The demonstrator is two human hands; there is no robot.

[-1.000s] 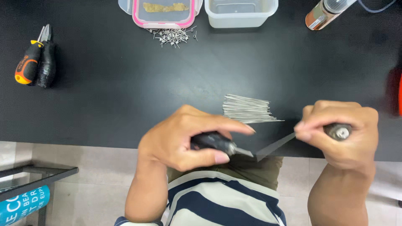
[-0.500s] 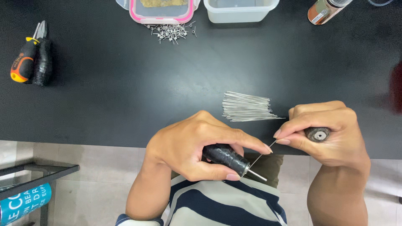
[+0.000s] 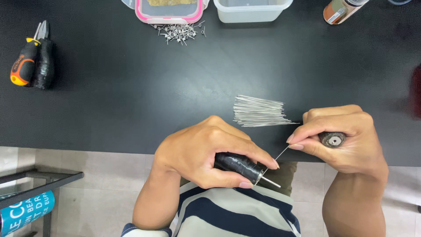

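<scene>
While we grip the black-handled tool (image 3: 237,166) in our left hand (image 3: 206,151), fingers wrapped tight around the handle, our right hand (image 3: 344,138) pinches one thin wire (image 3: 275,159) between thumb and forefinger and also holds a small dark round piece (image 3: 332,139) in its closed fingers. We judge the step goes best if we keep the wire taut and hold the tool steady, so the wire meets the metal tip (image 3: 269,181) cleanly without bending. Both hands sit at the near edge of the black table (image 3: 131,96), at about six o'clock from the bundle of straight wires (image 3: 258,112). The wire's long axis runs from the right fingertips toward eight o'clock, down to the tip. The tool lies along four o'clock, tip pointing that way, toward our striped shirt (image 3: 232,215).
</scene>
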